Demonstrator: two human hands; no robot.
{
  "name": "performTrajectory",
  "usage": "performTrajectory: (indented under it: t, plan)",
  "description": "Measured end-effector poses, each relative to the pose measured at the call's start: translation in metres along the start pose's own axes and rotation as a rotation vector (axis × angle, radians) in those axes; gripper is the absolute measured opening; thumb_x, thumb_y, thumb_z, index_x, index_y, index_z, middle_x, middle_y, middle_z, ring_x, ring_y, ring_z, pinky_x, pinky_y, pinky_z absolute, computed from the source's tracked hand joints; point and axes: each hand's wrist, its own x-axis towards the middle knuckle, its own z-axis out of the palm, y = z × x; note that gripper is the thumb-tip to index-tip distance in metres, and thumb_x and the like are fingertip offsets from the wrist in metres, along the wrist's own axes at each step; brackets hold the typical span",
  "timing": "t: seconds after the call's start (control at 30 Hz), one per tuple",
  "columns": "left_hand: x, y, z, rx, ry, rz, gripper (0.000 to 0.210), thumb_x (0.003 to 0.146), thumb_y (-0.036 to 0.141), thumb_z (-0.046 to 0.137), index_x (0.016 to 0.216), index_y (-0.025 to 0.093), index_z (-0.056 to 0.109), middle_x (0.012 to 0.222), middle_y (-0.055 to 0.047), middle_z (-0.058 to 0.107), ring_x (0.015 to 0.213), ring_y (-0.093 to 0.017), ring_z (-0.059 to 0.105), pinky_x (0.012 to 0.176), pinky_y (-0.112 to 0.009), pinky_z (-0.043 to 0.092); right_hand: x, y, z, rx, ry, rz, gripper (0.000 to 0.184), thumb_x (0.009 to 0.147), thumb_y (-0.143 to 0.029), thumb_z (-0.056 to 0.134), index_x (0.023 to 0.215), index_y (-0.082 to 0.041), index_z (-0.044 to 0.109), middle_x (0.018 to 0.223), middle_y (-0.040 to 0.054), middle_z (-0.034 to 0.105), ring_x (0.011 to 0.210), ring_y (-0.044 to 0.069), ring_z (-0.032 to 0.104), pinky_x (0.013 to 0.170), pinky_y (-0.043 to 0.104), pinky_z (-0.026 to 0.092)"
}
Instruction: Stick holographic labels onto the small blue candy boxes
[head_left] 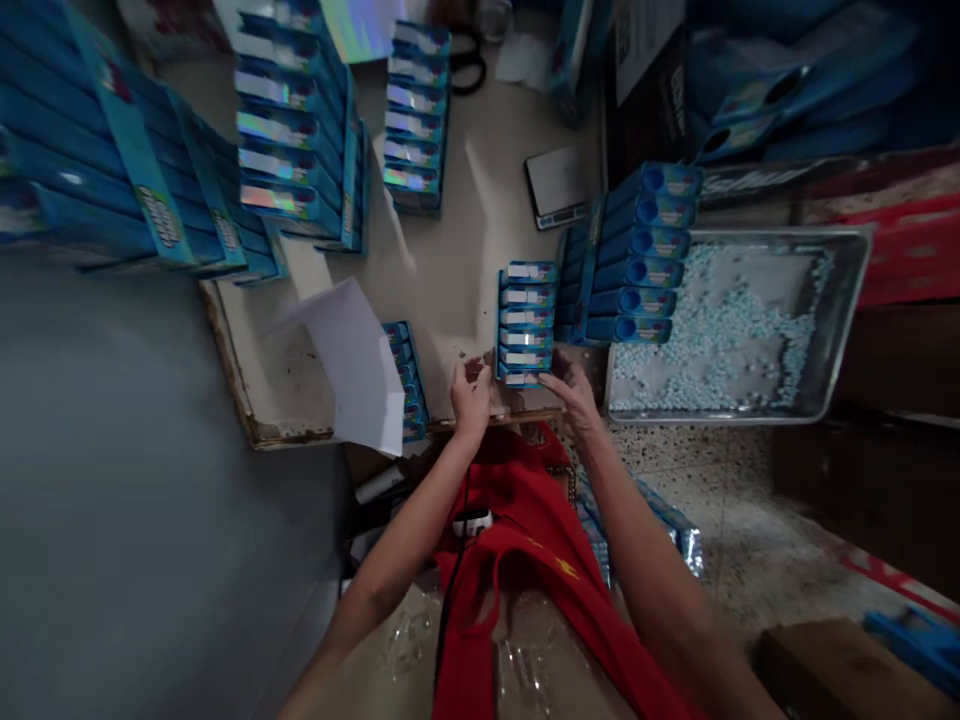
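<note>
A short row of slim blue boxes [527, 318] with pale label strips stands on the table in front of me, close to its near edge. My left hand [471, 402] is just left of the row's near end, its thumb and forefinger apart with a gap between them and nothing visible in them. On the other side, my right hand [576, 396] reaches in from the right. One of its digits touches the nearest box at the front right corner, while the other fingers are spread beside the row and partly in shadow.
Right of the row are a taller blue box stack [637, 260] and a metal tray [847, 330] of small pale-blue pellets. A folded white sheet [352, 370] leans at left. Further back are more box stacks [416, 120], a small scale [556, 185] and black scissors [469, 62].
</note>
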Motion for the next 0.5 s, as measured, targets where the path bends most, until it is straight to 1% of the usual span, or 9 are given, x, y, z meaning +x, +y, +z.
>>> performTrajectory:
  t: [0.07,0.13,0.23,0.27,0.3,0.33,0.4,0.47,0.5]
  plan:
    - [-0.013,0.016,-0.008,0.075,0.024,0.035,0.023,0.094,0.021,0.064,0.117,0.016,0.066,0.111,-0.01,0.074,0.102,-0.018,0.071,0.092,-0.03,0.055,0.004,0.0,0.006,0.032,-0.113,0.087,0.081,0.065,-0.06,0.086,0.135,-0.027,0.061,0.137,0.0076,0.069,0.113,0.026,0.07,0.096,0.042,0.059]
    - [-0.039,0.039,-0.024,0.161,-0.051,0.122,0.023,0.094,0.021,0.067,0.117,0.017,0.069,0.111,-0.01,0.075,0.101,-0.02,0.073,0.09,-0.031,0.057,0.008,0.001,0.022,0.004,-0.114,0.072,0.076,0.07,-0.064,0.08,0.134,-0.028,0.061,0.132,0.0058,0.071,0.106,0.024,0.072,0.09,0.041,0.062]
    - [-0.084,0.081,-0.07,0.283,-0.168,0.578,0.022,0.095,0.02,0.069,0.117,0.023,0.072,0.109,-0.006,0.077,0.1,-0.018,0.073,0.092,-0.029,0.058,0.017,0.004,0.058,-0.059,0.037,-0.074,0.064,0.075,-0.063,0.071,0.127,-0.025,0.064,0.126,0.0067,0.073,0.107,0.024,0.071,0.092,0.041,0.062]
    - [-0.094,0.095,-0.093,0.338,-0.112,0.755,0.024,0.096,0.02,0.07,0.119,0.025,0.072,0.11,-0.005,0.077,0.103,-0.017,0.073,0.094,-0.029,0.058,0.023,0.003,0.071,-0.077,0.09,-0.115,0.059,0.077,-0.06,0.068,0.124,-0.024,0.065,0.125,0.0075,0.073,0.109,0.024,0.07,0.095,0.042,0.061]
    - [-0.096,0.107,-0.118,0.407,0.016,0.895,0.025,0.095,0.019,0.071,0.12,0.026,0.073,0.112,-0.005,0.077,0.106,-0.017,0.073,0.098,-0.03,0.057,0.03,0.002,0.085,-0.091,0.131,-0.148,0.056,0.078,-0.057,0.066,0.123,-0.023,0.066,0.126,0.0083,0.073,0.112,0.023,0.069,0.098,0.043,0.06]
    - [-0.092,0.117,-0.146,0.479,0.19,0.98,0.025,0.094,0.02,0.073,0.118,0.026,0.073,0.112,-0.004,0.077,0.108,-0.017,0.072,0.101,-0.031,0.055,0.04,-0.001,0.097,-0.096,0.159,-0.175,0.054,0.08,-0.054,0.064,0.124,-0.023,0.065,0.128,0.0088,0.072,0.114,0.023,0.069,0.102,0.043,0.058]
    - [-0.06,0.128,-0.206,0.579,0.57,0.904,0.019,0.095,0.027,0.075,0.113,0.022,0.073,0.112,-0.005,0.076,0.11,-0.02,0.07,0.107,-0.036,0.052,0.066,-0.013,0.118,-0.092,0.185,-0.217,0.054,0.083,-0.047,0.061,0.13,-0.021,0.062,0.13,0.0094,0.07,0.116,0.021,0.068,0.104,0.041,0.056]
    - [-0.005,0.131,-0.26,0.506,0.725,0.658,0.021,0.101,0.034,0.066,0.114,0.018,0.071,0.111,-0.006,0.075,0.106,-0.019,0.068,0.104,-0.037,0.053,0.1,-0.031,0.133,-0.102,0.124,-0.291,0.053,0.088,-0.043,0.057,0.135,-0.019,0.059,0.13,0.0111,0.069,0.112,0.02,0.069,0.097,0.038,0.058]
    - [0.026,0.13,-0.282,0.454,0.701,0.574,0.023,0.103,0.036,0.062,0.113,0.016,0.07,0.11,-0.006,0.074,0.105,-0.018,0.067,0.104,-0.036,0.053,0.115,-0.041,0.138,-0.137,0.075,-0.34,0.052,0.091,-0.042,0.055,0.136,-0.018,0.058,0.128,0.0126,0.07,0.107,0.02,0.069,0.092,0.036,0.059]
